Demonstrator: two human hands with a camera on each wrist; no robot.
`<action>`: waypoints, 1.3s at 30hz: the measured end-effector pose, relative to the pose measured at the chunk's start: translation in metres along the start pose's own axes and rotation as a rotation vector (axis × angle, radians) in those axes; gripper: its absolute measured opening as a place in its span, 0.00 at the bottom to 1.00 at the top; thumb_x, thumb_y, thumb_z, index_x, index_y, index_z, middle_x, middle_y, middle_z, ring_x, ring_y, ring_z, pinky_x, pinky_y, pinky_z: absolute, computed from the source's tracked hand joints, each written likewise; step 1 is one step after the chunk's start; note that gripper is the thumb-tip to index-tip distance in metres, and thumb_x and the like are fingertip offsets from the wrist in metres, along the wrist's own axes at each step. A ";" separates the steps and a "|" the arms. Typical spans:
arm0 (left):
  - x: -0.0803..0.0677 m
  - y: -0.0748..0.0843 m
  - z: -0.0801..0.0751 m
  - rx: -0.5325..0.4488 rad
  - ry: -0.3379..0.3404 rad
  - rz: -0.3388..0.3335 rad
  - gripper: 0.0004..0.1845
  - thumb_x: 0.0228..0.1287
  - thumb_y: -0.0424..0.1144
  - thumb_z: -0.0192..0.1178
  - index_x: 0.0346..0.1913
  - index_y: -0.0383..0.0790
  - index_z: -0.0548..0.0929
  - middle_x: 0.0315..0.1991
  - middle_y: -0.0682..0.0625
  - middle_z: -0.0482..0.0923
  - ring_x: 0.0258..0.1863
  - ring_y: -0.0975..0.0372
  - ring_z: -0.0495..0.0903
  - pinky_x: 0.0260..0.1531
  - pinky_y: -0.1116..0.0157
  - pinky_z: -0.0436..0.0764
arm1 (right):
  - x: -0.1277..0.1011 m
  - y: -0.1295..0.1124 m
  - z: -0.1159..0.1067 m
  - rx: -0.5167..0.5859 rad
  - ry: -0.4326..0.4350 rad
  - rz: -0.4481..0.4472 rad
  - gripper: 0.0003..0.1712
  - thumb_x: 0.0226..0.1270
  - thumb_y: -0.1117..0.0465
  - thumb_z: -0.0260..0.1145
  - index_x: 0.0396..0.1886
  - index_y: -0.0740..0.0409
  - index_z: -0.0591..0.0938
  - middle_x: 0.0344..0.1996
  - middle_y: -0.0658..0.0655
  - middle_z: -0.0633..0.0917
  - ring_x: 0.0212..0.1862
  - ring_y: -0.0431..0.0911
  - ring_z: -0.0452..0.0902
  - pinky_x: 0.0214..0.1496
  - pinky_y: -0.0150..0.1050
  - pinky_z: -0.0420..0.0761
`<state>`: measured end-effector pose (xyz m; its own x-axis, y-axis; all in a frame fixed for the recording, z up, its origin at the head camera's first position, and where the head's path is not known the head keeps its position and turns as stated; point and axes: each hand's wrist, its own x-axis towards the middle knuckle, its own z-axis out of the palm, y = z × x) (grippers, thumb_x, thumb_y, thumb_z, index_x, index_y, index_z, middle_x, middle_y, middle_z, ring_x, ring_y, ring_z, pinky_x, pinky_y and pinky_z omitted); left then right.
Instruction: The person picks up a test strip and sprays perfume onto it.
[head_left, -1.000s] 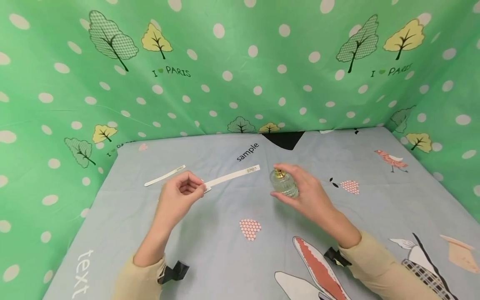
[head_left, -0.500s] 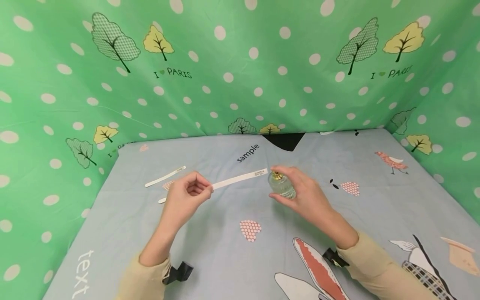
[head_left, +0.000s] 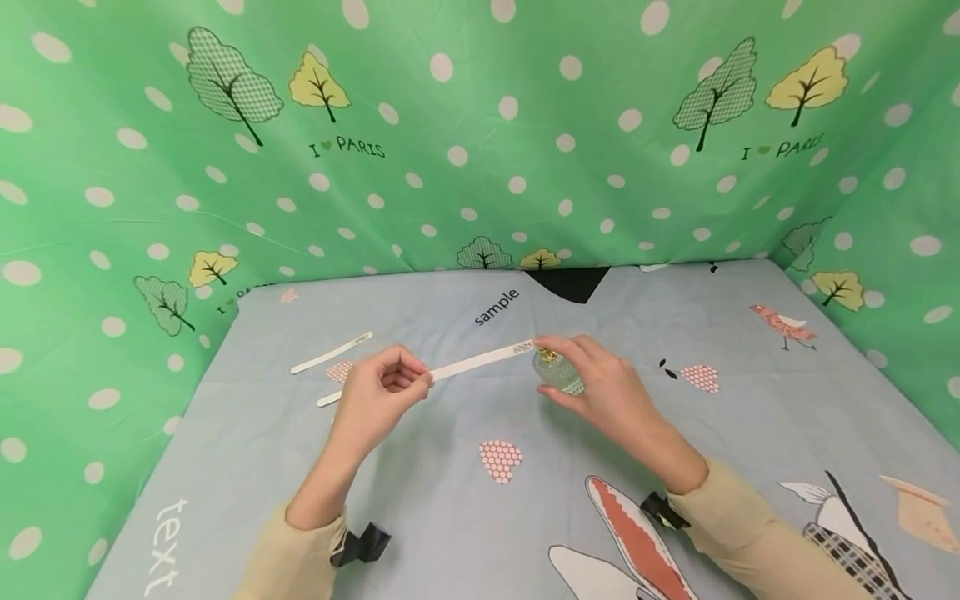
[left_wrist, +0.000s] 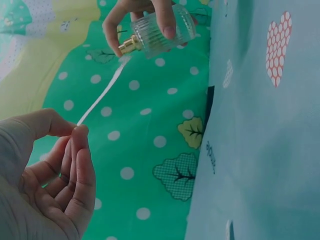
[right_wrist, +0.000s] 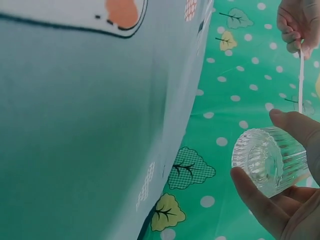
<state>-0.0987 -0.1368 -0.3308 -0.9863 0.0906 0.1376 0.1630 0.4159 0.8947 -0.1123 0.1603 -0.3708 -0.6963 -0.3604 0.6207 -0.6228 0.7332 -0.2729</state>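
Observation:
My left hand [head_left: 382, 392] pinches the near end of a white perfume test strip [head_left: 480, 361] between thumb and forefinger, above the table. The strip's printed far end reaches toward my right hand [head_left: 611, 387], which grips a ribbed clear glass perfume bottle [head_left: 558, 372] with a gold spray top [left_wrist: 130, 45]. In the left wrist view the index fingertip lies on the gold top, and the strip's end is right at the nozzle. The right wrist view shows the bottle's round base [right_wrist: 260, 162] between thumb and fingers, its gold top hidden.
Another white strip [head_left: 330, 353] lies on the table at the left. A further strip [head_left: 328, 400] lies partly hidden behind my left hand. The patterned grey-blue cloth [head_left: 450, 517] covers the table, and a green dotted curtain [head_left: 412, 100] stands behind it.
My left hand has moved right with the strip, bringing its end up to the bottle's nozzle. My right hand has shifted slightly left, its forefinger now over the gold top.

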 end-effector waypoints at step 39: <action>0.001 -0.005 -0.022 0.039 0.056 -0.003 0.02 0.60 0.29 0.65 0.35 0.33 0.85 0.29 0.46 0.84 0.25 0.70 0.80 0.30 0.75 0.81 | -0.004 -0.002 -0.008 -0.018 0.037 0.000 0.41 0.47 0.54 0.83 0.63 0.44 0.75 0.41 0.56 0.84 0.26 0.47 0.81 0.18 0.32 0.74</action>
<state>-0.1014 -0.1585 -0.3257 -0.9865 0.0386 0.1593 0.1595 0.4509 0.8782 -0.1059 0.1651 -0.3667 -0.6824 -0.3393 0.6474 -0.6163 0.7434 -0.2600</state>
